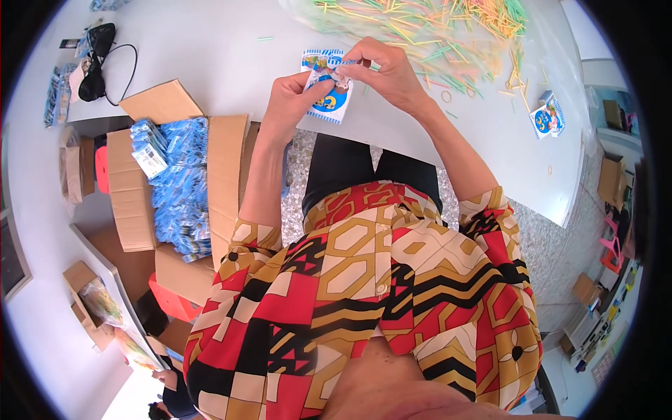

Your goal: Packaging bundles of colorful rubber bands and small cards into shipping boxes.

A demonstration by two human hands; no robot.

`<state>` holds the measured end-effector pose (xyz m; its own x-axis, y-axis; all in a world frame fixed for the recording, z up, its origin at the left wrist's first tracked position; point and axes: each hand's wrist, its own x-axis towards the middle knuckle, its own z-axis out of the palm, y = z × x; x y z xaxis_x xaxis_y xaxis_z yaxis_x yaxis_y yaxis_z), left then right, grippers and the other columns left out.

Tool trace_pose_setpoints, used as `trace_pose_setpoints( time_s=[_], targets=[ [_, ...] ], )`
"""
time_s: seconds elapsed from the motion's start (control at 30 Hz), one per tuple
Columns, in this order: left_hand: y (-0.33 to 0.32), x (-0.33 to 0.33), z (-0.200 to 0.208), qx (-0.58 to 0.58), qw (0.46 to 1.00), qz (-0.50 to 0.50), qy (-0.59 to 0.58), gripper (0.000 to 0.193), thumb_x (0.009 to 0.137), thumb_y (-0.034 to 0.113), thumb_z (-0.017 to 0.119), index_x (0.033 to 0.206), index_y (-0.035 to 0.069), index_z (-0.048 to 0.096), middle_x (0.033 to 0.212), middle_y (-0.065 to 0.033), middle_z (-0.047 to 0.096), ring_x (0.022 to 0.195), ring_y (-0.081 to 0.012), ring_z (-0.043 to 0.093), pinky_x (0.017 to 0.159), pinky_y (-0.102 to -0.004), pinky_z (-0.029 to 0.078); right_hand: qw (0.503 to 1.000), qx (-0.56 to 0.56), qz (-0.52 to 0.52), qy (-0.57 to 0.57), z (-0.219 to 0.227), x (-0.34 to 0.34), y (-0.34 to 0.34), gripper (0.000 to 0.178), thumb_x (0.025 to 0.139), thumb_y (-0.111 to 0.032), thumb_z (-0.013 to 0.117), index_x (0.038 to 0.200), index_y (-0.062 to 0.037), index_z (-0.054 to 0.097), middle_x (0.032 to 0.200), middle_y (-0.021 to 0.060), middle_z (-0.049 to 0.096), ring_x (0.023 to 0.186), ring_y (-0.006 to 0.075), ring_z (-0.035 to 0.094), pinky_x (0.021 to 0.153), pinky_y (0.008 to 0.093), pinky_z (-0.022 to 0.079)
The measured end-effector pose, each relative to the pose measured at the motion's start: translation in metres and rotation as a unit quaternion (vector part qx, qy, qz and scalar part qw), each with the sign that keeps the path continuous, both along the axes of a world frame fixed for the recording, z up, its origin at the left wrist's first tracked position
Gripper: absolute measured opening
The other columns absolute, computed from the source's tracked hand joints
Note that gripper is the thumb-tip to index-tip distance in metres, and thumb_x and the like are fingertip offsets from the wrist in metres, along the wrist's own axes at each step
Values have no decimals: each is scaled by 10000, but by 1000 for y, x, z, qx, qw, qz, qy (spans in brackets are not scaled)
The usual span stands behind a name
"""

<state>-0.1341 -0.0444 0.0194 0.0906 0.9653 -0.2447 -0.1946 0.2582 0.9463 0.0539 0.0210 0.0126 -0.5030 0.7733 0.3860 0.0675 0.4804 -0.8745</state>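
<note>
A small white and blue printed packet (339, 108) is held up over the near edge of the white table. My left hand (288, 99) grips its left side, with the thumb lying across the printed front. At the upper right of the packet my right hand (383, 70) is closed in a pinch, fingertips against it. Whether a smaller thing sits between those fingertips is too small to tell. Beyond my right hand lies a loose heap of thin yellow, green and pink plastic sticks (448, 31) on clear plastic sheeting.
An open cardboard box (227, 175) full of blue packets (180, 185) stands to my left. A black object with a cable (94, 82) lies on the table's far left. Another packet (547, 119) lies at right. Another person's hand (166, 379) shows at lower left.
</note>
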Motion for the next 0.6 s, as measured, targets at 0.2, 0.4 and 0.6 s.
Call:
trace_pose_setpoints(
  time_s=[0.2, 0.4, 0.6],
  targets=[
    [-5, 13, 7, 43, 995, -58, 63, 166, 820, 95, 682, 937, -22, 694, 836, -62, 692, 727, -57, 617, 647, -194, 490, 999, 15, 38, -7, 12, 22, -6, 87, 792, -83, 688, 870, -50, 669, 808, 10, 613, 702, 93, 507, 620, 230, 410],
    [-8, 37, 5, 69, 996, 32, 51, 133, 777, 68, 723, 866, -27, 694, 787, -44, 681, 679, -41, 587, 598, -177, 463, 991, 123, -44, -13, 38, 47, -14, 262, 743, -61, 730, 988, -83, 641, 994, 15, 617, 730, 98, 523, 618, 223, 419],
    [-5, 48, -5, 109, 989, 62, 79, 162, 743, 88, 759, 677, 8, 634, 631, 31, 577, 571, -8, 441, 487, -191, 331, 982, 146, -93, -77, 61, 54, -35, 263, 732, -67, 734, 976, -83, 640, 1017, 24, 612, 729, 124, 549, 571, 227, 438]
  ],
)
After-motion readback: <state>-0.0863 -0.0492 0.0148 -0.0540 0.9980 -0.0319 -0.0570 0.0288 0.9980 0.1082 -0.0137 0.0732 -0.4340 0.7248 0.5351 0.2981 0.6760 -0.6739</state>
